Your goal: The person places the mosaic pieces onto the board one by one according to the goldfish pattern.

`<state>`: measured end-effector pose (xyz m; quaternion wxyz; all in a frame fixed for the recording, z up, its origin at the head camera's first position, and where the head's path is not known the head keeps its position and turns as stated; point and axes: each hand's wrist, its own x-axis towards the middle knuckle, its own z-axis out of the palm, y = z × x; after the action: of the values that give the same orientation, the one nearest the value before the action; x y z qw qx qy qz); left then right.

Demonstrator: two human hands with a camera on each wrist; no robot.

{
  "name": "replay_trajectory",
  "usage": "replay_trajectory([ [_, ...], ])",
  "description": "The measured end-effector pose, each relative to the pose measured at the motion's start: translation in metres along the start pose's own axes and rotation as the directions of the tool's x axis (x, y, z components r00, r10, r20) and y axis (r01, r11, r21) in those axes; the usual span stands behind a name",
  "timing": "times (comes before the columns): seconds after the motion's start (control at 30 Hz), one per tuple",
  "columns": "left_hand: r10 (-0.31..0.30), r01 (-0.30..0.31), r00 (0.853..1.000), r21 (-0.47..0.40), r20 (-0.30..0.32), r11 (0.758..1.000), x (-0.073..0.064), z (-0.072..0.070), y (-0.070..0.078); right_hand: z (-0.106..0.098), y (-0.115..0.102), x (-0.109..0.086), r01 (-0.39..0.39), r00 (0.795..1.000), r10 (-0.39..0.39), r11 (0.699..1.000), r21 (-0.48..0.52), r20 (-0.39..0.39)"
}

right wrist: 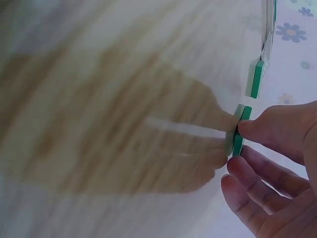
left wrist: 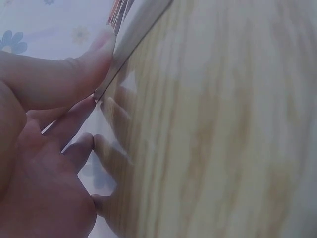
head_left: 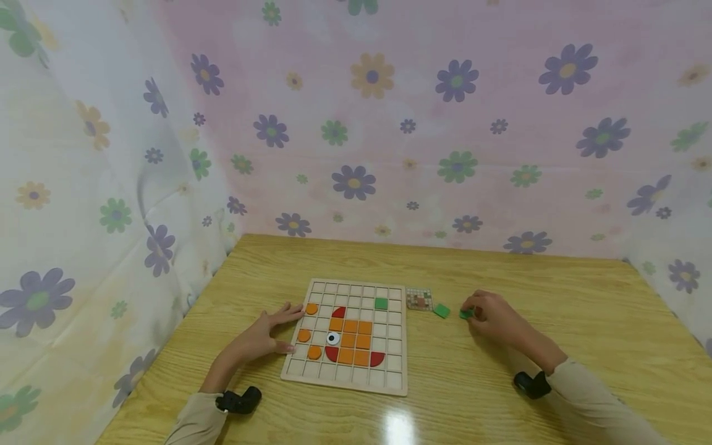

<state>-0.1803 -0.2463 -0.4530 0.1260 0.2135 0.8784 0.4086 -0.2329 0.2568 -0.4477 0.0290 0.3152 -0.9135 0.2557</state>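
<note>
A wooden grid board (head_left: 395, 334) lies on the table, with orange squares (head_left: 349, 341), red quarter-round pieces (head_left: 377, 359), a round eye piece (head_left: 332, 338) and one green square (head_left: 381, 303) on it. Along its left side, orange discs (head_left: 314, 352) sit in cells. My left hand (head_left: 258, 339) rests at the board's left edge, thumb and fingers spread and touching the rim. To the right of the board, my right hand (head_left: 494, 317) pinches a green square tile (right wrist: 241, 130) by its edges, low over the table. Another green tile (head_left: 442, 311) lies just left of it.
A small patterned card (head_left: 419, 299) lies between the board and the loose green tile. The shiny wood-grain table (head_left: 473, 395) runs back to a flowered cloth (head_left: 400, 204), which also hangs at both sides. Each wrist wears a black camera (head_left: 239, 400).
</note>
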Motion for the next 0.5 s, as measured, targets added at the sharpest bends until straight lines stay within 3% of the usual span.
replay_trajectory([
  [0.3,-0.017,0.017,1.0,-0.005,-0.007,1.0,0.001,0.001,-0.001,0.003,-0.007,0.004,0.03,0.999,-0.03,0.999,0.033,-0.017],
  [0.5,-0.01,0.01,1.0,-0.009,-0.005,1.0,0.002,0.001,-0.002,0.007,-0.016,0.012,0.104,0.993,-0.103,0.994,0.024,-0.064],
])
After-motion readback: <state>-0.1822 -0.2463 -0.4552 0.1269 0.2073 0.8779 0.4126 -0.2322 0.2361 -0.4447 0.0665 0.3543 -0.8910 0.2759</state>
